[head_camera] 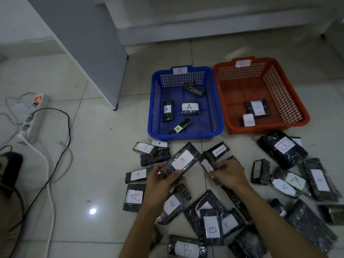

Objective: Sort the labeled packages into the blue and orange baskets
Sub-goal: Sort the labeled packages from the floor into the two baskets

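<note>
My left hand (163, 180) grips a black wrapped package with a white "A" label (181, 160), lifted above the pile. My right hand (229, 174) holds a second black package (205, 162) whose label I cannot read. The blue basket (153, 101), tagged "A", holds several black packages. To its right the orange basket (297, 101) holds two packages. Many black packages labeled A or B lie scattered on the tiled floor around and below my hands, such as a "B" package (212, 227) and an "A" package (135, 197).
A grey cabinet panel (89, 53) stands behind and left of the baskets. A power strip (34, 118) with a lit red switch and several cables lies on the floor at the left. A dark shoe (11, 164) shows at the left edge.
</note>
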A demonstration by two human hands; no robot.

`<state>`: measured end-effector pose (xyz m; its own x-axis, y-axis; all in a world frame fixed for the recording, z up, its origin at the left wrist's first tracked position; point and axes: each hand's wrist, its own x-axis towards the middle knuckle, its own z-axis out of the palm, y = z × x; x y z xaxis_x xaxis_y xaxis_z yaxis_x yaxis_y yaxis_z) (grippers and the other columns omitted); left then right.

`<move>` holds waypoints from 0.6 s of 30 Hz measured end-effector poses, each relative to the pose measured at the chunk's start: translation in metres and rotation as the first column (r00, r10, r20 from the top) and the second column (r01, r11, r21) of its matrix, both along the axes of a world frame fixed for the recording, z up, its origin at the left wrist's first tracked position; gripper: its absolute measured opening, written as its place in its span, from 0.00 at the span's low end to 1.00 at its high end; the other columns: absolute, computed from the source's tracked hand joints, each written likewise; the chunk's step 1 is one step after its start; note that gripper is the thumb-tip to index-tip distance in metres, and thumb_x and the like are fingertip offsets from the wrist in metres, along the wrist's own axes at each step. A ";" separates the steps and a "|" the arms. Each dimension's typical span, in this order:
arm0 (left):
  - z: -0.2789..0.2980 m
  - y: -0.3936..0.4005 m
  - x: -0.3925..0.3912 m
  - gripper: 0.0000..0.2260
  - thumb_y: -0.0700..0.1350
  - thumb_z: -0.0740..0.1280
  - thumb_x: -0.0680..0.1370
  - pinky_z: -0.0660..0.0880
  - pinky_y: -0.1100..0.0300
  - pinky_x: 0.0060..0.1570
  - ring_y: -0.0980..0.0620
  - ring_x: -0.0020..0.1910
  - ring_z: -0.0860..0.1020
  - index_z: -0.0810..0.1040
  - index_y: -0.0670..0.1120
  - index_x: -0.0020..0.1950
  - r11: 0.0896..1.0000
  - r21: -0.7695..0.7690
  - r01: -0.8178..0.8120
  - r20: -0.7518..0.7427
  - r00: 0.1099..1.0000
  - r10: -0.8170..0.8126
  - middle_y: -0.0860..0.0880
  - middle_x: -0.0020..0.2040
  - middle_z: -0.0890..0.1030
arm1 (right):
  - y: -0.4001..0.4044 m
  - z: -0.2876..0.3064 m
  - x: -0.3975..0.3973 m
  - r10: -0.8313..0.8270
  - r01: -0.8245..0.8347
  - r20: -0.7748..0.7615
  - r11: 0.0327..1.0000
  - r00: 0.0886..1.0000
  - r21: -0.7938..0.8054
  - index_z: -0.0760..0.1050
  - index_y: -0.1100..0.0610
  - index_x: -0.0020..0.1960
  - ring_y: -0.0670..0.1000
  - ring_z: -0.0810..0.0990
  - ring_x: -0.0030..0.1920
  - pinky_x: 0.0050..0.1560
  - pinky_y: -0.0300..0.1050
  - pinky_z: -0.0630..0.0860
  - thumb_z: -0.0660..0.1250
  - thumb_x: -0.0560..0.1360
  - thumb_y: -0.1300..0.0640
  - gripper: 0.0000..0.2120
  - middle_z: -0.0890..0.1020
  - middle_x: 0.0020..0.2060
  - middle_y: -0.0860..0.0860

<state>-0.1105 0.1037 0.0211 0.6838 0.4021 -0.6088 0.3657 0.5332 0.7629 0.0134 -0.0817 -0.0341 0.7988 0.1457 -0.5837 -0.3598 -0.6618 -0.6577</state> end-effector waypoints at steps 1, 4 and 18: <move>0.001 0.008 -0.003 0.12 0.34 0.72 0.75 0.82 0.51 0.45 0.35 0.47 0.83 0.76 0.35 0.57 1.000 0.020 0.008 0.005 1.000 -0.008 0.32 0.50 0.83 | -0.006 0.008 0.000 -0.055 0.067 -0.102 0.990 0.993 0.122 0.84 0.60 0.42 0.55 0.85 0.38 0.42 0.52 0.84 0.78 0.68 0.64 0.05 0.86 0.36 0.55; 0.009 0.028 -0.009 0.09 0.36 0.72 0.76 0.82 0.55 0.42 0.42 0.42 0.83 0.80 0.36 0.54 0.996 0.085 0.014 -0.009 1.000 -0.013 0.36 0.48 0.85 | -0.021 0.033 -0.002 -0.066 0.229 -0.364 0.875 0.929 0.427 0.83 0.61 0.55 0.54 0.86 0.45 0.42 0.50 0.83 0.75 0.72 0.67 0.11 0.87 0.48 0.58; 0.040 0.047 0.019 0.11 0.36 0.67 0.79 0.82 0.53 0.52 0.44 0.52 0.85 0.80 0.41 0.61 0.987 0.161 -0.026 0.084 0.996 0.012 0.43 0.54 0.86 | -0.018 0.085 0.017 -0.196 0.230 -0.119 0.814 0.973 0.534 0.81 0.58 0.56 0.53 0.86 0.39 0.37 0.47 0.78 0.75 0.71 0.64 0.14 0.87 0.45 0.58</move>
<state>-0.0918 0.1508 0.0612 0.7201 0.5042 -0.4767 0.2890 0.4067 0.8667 0.0301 -0.1000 0.0510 0.8154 0.2810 -0.5061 -0.4972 -0.1078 -0.8609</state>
